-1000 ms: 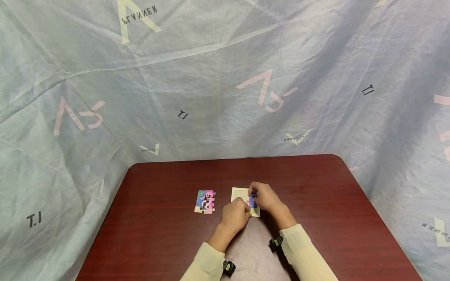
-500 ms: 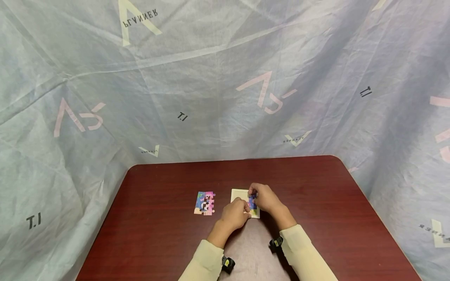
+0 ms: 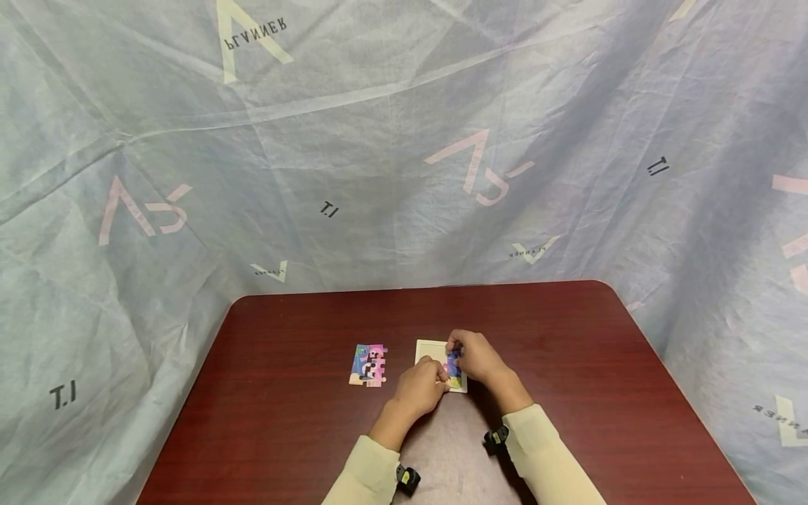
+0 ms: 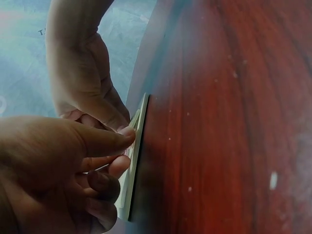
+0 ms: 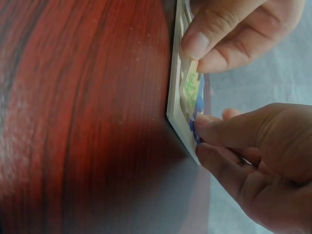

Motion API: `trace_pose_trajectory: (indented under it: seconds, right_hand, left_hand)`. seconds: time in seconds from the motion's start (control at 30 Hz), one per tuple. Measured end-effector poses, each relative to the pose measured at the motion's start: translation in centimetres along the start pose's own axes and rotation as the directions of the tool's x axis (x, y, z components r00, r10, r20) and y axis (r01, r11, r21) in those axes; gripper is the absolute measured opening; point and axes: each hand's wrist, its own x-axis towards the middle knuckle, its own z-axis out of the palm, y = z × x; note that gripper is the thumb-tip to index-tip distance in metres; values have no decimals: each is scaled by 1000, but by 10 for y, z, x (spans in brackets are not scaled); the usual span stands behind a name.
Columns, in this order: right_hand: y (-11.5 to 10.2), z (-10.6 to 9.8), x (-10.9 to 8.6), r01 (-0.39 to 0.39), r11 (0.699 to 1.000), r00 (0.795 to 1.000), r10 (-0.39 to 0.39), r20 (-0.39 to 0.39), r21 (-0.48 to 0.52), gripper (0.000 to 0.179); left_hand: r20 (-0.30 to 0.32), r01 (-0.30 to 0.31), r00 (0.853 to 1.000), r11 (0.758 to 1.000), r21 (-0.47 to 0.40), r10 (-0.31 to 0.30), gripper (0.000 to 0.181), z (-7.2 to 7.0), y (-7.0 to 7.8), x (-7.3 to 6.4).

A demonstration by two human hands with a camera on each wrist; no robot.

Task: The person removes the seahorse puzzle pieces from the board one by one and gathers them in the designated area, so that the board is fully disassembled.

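Observation:
A cream puzzle tray lies on the table under both hands. Along its right side sit joined jigsaw puzzle pieces in blue, purple and green; the right wrist view shows their green-specked corner raised slightly off the tray floor. My left hand pinches the near edge of these pieces between thumb and finger. With thumb and forefinger, my right hand pinches the blue-purple part at the tray's right side. Fingers cover much of the pieces, and in the left wrist view they are mostly hidden.
Left of the tray lies another joined block of puzzle pieces, pink and blue with knobs on its right edge. The dark red table reaches back to a grey printed curtain. Each wrist carries a black camera.
Both hands stay at the tray in nearly the same pose. The left fingers shift very slightly at the near edge of the pieces. The other puzzle block has not moved.

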Motion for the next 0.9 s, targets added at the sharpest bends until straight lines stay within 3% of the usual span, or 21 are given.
trace_pose_trajectory:
  seconds: [0.63, 0.9]
  right_hand:
    - [1, 0, -1, -15, 1000, 1000, 15, 8, 7, 31]
    - [0, 0, -2, 8, 1000, 1000, -8, -7, 1, 32]
  left_hand:
    - [-72, -17, 997, 1000, -14, 16, 8, -6, -13, -10]
    - [-101, 1, 995, 1000, -32, -5, 8, -11, -18, -15]
